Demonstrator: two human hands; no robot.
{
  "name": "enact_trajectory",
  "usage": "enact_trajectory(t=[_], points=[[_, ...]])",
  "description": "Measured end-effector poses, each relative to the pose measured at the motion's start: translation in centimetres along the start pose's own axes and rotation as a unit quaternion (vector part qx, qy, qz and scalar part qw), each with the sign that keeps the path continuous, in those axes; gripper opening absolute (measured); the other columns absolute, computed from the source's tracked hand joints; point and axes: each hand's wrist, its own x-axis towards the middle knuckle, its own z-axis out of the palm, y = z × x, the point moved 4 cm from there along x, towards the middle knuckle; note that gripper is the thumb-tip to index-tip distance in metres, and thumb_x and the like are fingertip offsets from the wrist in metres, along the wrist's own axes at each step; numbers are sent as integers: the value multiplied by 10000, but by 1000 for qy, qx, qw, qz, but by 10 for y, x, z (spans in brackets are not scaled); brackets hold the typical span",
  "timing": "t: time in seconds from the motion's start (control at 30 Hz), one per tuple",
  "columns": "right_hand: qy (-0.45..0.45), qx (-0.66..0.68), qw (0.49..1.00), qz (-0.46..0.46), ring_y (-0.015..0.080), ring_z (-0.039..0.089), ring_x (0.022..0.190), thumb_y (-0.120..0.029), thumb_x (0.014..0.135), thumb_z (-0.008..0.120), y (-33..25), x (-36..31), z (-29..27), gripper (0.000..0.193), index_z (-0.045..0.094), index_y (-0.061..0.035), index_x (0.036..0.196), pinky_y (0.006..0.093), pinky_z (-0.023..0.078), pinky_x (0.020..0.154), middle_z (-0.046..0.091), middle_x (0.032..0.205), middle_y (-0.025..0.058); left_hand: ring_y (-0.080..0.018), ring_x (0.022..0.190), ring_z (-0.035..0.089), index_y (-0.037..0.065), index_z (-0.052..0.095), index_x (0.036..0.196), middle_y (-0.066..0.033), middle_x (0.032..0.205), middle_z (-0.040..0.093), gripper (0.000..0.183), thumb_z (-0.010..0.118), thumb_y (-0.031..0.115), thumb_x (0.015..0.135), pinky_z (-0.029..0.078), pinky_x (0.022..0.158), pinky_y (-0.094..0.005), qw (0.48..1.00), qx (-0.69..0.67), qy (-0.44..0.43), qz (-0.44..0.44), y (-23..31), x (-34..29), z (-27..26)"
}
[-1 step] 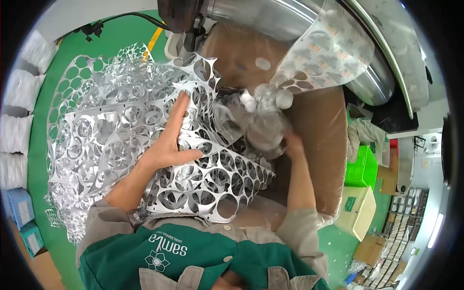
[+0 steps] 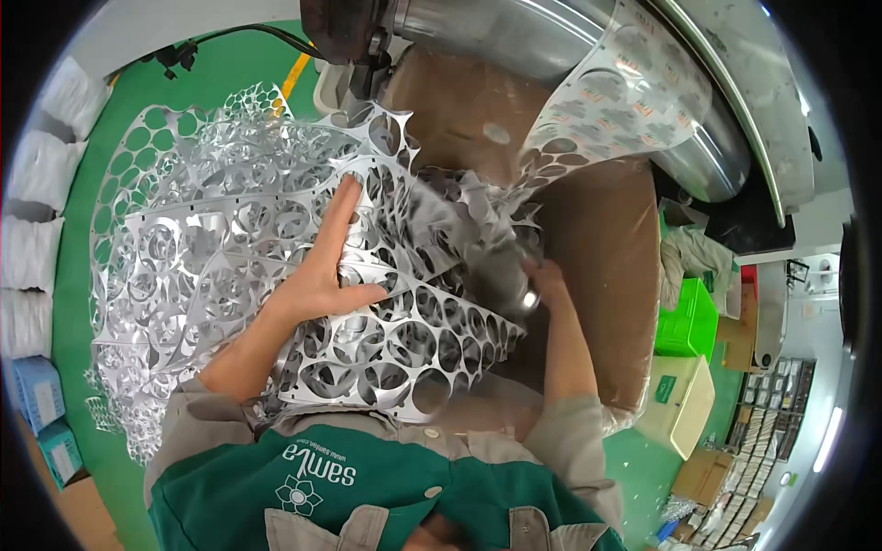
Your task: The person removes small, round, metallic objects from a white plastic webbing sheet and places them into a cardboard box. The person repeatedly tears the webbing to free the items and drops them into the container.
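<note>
My left hand [image 2: 322, 280], fingers stretched and thumb spread, presses flat on a big heap of silvery perforated sheets [image 2: 230, 248] punched with round holes. On the right, my right hand [image 2: 548, 280] is at a blurred grey mass of the same scrap [image 2: 496, 271], inside a brown-lined bin [image 2: 602, 285]. Its fingertips are smeared and partly hidden, so its grip does not show. From a metal roller at the upper right hangs a printed silvery web [image 2: 625, 92]. Its punched lower end [image 2: 551, 161] trails down into the bin.
A dark machine part [image 2: 344, 32] and a metal roller [image 2: 505, 28] overhang the bin. White wrapped bundles [image 2: 41, 170] line the left side. Green [image 2: 687, 317] and cream [image 2: 675, 404] crates stand to the right on the green floor [image 2: 625, 468].
The loose round pieces by the web's lower end have dropped out of sight. The scrap at my right hand has shifted downward. My right hand moved slightly; my left hand stayed put.
</note>
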Motion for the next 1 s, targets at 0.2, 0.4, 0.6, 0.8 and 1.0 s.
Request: enact_trajectory(t=[0.2,0.4,0.6,0.8,1.0], points=[[-202,71,972,100,293,512,1065,-293,759,639,-64,-49,-18,444,548,-47,1118,373,410,871,535,1191,160,-296,1389,-18,-36,-33,1414,-212,1491,-19,1105,670,361,660,26,1106,-385,1000,-11,7,-8,-7,-4,-2],[-235,564,739,-283,139,574,899,-179,742,675,-142,-72,-95,438,531,-24,1126,276,456,813,599,1029,61,-295,1388,-7,-45,-49,1408,-213,1491,-28,1161,687,422,641,25,1105,-389,1000,-24,6,-17,-8,-3,-1],[-82,49,988,-124,279,521,1104,-400,711,706,-59,3,53,669,486,12,1189,373,410,905,557,1172,184,-302,1388,-2,-41,-64,1406,-222,1488,-29,1172,723,357,633,59,1105,-382,999,-41,-16,-24,-6,1,2],[-166,-143,951,-220,253,570,999,-311,679,744,-93,-39,-3,625,506,31,1145,329,436,805,603,1028,178,-307,1388,-3,-39,-39,1411,-218,1490,-18,1153,710,368,634,63,1103,-388,999,-29,-15,-25,-10,-1,1],[-221,501,768,-332,284,588,981,-301,654,788,-108,-82,-111,639,517,-31,1167,432,482,831,606,1053,163,-306,1389,-4,-32,-30,1416,-215,1491,-12,1143,706,352,629,63,1103,-394,999,-34,10,-30,-7,-4,-3]])
